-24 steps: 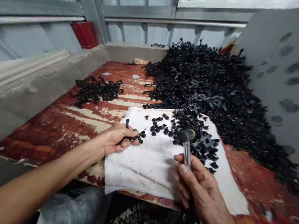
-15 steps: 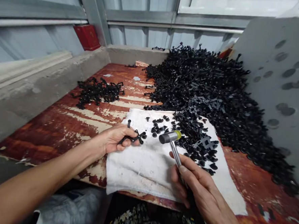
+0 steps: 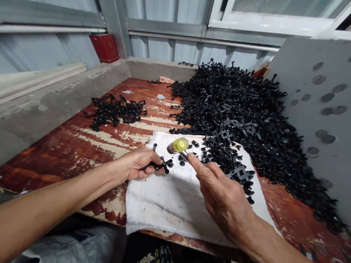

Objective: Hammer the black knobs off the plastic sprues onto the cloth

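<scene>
My left hand (image 3: pixel 139 164) pinches a black plastic sprue piece (image 3: pixel 160 165) flat against a white cloth (image 3: pixel 171 198). My right hand (image 3: pixel 219 191) is closed round the handle of a small mallet (image 3: pixel 178 145), whose yellow-capped head hangs just above and to the right of that piece. Several small black caps (image 3: pixel 192 145) lie loose on the cloth beyond the mallet head.
A large heap of black plastic parts (image 3: pixel 245 112) fills the right and back of the worn red board (image 3: pixel 73 149). A smaller black pile (image 3: pixel 114 110) lies at the left. A grey panel (image 3: pixel 328 117) leans at the right; a concrete ledge (image 3: pixel 46 100) runs along the left.
My right hand has swung the mallet down and to the left, from upright over the cloth to just above the piece that my left hand holds. The left hand has stayed put.
</scene>
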Demonstrator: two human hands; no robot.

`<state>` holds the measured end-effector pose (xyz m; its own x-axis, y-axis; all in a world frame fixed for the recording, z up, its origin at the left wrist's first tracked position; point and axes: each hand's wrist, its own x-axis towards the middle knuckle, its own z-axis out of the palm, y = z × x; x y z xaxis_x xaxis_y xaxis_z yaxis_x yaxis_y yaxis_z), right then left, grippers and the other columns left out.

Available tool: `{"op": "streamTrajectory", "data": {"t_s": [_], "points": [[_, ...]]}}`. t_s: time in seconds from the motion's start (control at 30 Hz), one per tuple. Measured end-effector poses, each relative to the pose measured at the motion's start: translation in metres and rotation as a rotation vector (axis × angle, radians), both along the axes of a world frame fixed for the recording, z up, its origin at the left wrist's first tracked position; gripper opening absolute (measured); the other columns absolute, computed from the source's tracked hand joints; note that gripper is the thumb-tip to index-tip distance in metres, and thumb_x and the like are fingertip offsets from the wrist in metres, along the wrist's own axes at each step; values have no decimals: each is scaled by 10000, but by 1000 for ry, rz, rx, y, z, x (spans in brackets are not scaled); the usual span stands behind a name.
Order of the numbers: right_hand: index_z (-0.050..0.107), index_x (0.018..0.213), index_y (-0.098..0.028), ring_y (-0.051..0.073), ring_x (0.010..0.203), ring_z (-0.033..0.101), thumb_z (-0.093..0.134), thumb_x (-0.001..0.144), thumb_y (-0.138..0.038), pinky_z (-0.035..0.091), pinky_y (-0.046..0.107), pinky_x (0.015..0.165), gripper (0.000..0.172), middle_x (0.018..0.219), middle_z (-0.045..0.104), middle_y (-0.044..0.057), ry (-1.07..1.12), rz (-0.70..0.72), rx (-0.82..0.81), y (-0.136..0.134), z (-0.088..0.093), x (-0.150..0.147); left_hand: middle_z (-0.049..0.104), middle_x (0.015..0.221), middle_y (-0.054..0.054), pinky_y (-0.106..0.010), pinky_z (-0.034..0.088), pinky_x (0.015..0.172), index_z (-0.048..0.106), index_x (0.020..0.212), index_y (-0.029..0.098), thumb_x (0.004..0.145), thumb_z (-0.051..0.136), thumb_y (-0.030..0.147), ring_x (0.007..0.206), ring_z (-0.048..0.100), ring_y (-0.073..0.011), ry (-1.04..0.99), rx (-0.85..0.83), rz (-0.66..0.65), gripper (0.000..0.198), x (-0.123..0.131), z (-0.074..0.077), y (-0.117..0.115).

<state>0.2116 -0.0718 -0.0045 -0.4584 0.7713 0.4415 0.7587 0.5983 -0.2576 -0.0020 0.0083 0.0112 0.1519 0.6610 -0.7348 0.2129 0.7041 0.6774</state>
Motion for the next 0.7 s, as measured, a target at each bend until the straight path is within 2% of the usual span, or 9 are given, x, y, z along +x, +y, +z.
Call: {"op": "streamTrajectory", "data": {"t_s": [0.1, 0.2, 0.27, 0.37, 0.47, 0.53, 0.6, 0.7], "points": [[494, 1385, -133, 124, 450, 481, 331, 858, -31, 426, 239, 418, 562, 733, 564, 33, -66, 15, -57, 2, 0, 0, 642, 501, -56, -110, 172, 241, 573, 556, 93, 710, 545, 62, 274, 294, -14, 9, 0, -9, 159, 0, -1, 0], [422, 1435, -125, 153, 565, 555, 329, 880, -33, 482, 260, 510, 570, 791, 583, 62, 52, -7, -17, 2, -1, 1, 634, 490, -56, -116, 172, 241, 575, 544, 93, 708, 550, 77, 273, 298, -18, 13, -2, -10, 167, 0, -3, 0], [424, 1434, -110, 162, 554, 548, 331, 862, -18, 471, 264, 485, 587, 784, 585, 70, 39, -5, -18, 2, -3, 1, 632, 493, -54, -117, 173, 243, 578, 544, 92, 702, 561, 81, 274, 305, -18, 12, 3, -8, 159, 0, -4, 0], [497, 1383, -132, 155, 490, 507, 340, 830, -17, 451, 268, 444, 587, 755, 596, 62, -41, 13, -116, 4, -8, 2, 628, 496, -50, -120, 176, 245, 576, 531, 91, 700, 563, 76, 274, 303, -17, 14, 9, -3, 170, 1, -3, -1], [434, 1432, -150, 182, 602, 554, 330, 866, -57, 501, 312, 541, 583, 851, 618, 95, 79, -35, -156, 5, -12, 2, 611, 479, -48, -124, 175, 244, 576, 520, 82, 717, 549, 69, 270, 298, -18, 17, 2, 6, 200, 1, -4, -2], [447, 1421, -157, 177, 580, 535, 347, 843, -66, 499, 325, 545, 594, 849, 619, 90, 127, -30, -243, 5, -12, 1, 609, 484, -50, -122, 171, 247, 574, 525, 76, 732, 545, 67, 271, 298, -15, 11, 4, 21, 209, 0, -4, -2], [519, 1344, -159, 172, 575, 534, 367, 839, -85, 498, 331, 568, 532, 814, 623, 69, 142, -17, -328, 6, -9, 0, 613, 502, -52, -121, 165, 253, 566, 539, 78, 744, 546, 66, 278, 300, -11, -3, 14, 42, 206, 0, -4, -4], [595, 1132, -156, 148, 562, 512, 426, 906, -211, 464, 282, 544, 288, 708, 576, 11, 450, -79, -548, 12, -4, -5, 636, 569, -48, -116, 226, 282, 553, 604, 105, 773, 542, 77, 321, 364, -20, -63, 52, 93, 172, 4, -1, -13]]}}
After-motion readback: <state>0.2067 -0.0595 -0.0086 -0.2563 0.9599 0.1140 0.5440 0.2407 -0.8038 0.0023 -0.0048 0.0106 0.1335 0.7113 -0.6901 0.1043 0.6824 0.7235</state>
